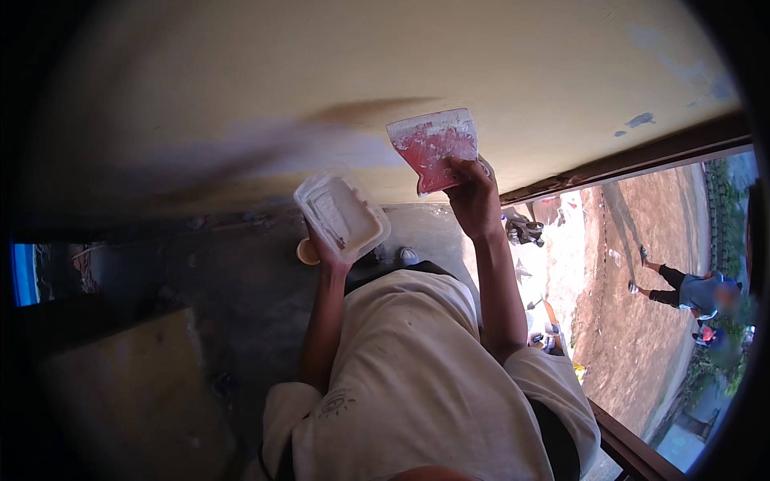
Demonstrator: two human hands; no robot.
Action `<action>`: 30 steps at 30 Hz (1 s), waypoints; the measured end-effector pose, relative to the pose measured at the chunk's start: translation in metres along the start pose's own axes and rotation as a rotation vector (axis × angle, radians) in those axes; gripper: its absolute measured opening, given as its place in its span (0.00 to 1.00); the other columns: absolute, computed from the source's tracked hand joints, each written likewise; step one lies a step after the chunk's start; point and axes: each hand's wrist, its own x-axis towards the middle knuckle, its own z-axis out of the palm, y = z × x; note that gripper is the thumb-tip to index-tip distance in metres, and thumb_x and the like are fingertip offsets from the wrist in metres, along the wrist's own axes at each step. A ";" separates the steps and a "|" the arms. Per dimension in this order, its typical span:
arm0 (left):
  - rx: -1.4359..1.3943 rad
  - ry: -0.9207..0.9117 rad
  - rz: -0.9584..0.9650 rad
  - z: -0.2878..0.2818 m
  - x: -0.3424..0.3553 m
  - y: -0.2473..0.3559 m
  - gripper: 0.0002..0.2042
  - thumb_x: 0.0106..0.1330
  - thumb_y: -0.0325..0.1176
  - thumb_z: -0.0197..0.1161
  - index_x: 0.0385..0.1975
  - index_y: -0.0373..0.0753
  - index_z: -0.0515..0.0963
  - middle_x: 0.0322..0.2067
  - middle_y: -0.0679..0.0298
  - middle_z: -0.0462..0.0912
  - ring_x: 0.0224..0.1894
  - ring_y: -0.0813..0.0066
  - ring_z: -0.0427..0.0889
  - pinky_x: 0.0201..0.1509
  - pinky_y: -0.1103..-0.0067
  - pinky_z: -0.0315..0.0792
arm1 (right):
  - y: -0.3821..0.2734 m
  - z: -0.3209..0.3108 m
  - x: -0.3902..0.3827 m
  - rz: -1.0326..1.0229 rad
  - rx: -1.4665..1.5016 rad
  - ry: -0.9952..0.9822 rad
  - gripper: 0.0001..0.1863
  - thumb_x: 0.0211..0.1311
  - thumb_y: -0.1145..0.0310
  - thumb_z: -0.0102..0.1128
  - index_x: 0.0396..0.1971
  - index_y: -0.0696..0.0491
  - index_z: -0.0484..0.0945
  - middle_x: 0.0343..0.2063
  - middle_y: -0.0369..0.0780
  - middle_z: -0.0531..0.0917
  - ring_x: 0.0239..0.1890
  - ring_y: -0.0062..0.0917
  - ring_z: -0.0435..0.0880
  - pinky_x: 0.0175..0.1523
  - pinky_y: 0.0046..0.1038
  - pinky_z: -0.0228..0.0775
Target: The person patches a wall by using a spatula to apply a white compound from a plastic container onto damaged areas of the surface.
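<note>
My left hand (326, 255) supports a clear plastic tub (374, 215) from below and from its side, with the fingers partly hidden under it. Off-white paste (341, 210) lies inside the tub and smears its walls. In my right hand (475, 199) is a red putty spreader (441, 151), gripped at its lower end with the thumb across its face. White paste coats its wide far edge and streaks the red part. The spreader is up near the yellowish wall (241, 96); whether it touches cannot be made out. Pale and brownish patches mark the wall beside it.
To the right, a brown frame (626, 164) edges an opening onto sunlit ground (634, 264). A dark bundle (525, 230) lies near it. Outside are a person (698, 294) and greenery. A round tan object (307, 252) shows below my left hand, above the grey floor (257, 280).
</note>
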 end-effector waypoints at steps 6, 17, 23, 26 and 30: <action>0.028 -0.073 -0.026 0.020 -0.007 0.006 0.32 0.72 0.62 0.38 0.63 0.42 0.67 0.56 0.55 0.77 0.56 0.55 0.77 0.61 0.57 0.71 | 0.019 -0.006 -0.021 0.080 -0.045 0.051 0.13 0.63 0.72 0.54 0.46 0.60 0.74 0.40 0.41 0.81 0.44 0.28 0.81 0.53 0.33 0.72; -0.039 0.075 0.090 0.049 -0.020 -0.005 0.27 0.74 0.54 0.42 0.64 0.44 0.66 0.62 0.60 0.71 0.62 0.58 0.71 0.68 0.57 0.64 | 0.106 -0.054 0.074 0.476 0.285 0.000 0.09 0.66 0.74 0.49 0.37 0.65 0.74 0.36 0.43 0.80 0.46 0.27 0.78 0.55 0.26 0.69; 0.056 0.075 0.161 0.046 -0.012 -0.018 0.33 0.71 0.64 0.40 0.66 0.46 0.63 0.60 0.60 0.72 0.60 0.59 0.73 0.65 0.58 0.67 | 0.025 -0.008 0.106 0.261 0.394 0.047 0.09 0.67 0.76 0.50 0.31 0.66 0.75 0.33 0.46 0.81 0.39 0.29 0.81 0.51 0.24 0.75; 0.015 0.046 0.209 0.033 -0.012 -0.023 0.33 0.71 0.63 0.40 0.67 0.46 0.62 0.60 0.59 0.72 0.61 0.59 0.73 0.66 0.58 0.66 | -0.044 0.024 0.057 0.119 0.446 -0.071 0.10 0.65 0.75 0.51 0.42 0.64 0.75 0.42 0.44 0.80 0.45 0.28 0.81 0.53 0.26 0.75; 0.036 0.037 0.194 0.035 -0.011 -0.027 0.33 0.71 0.63 0.41 0.67 0.46 0.62 0.61 0.60 0.71 0.61 0.59 0.72 0.67 0.58 0.65 | -0.026 -0.026 0.040 0.132 0.341 -0.126 0.10 0.62 0.71 0.54 0.40 0.58 0.76 0.41 0.40 0.81 0.45 0.27 0.80 0.56 0.33 0.72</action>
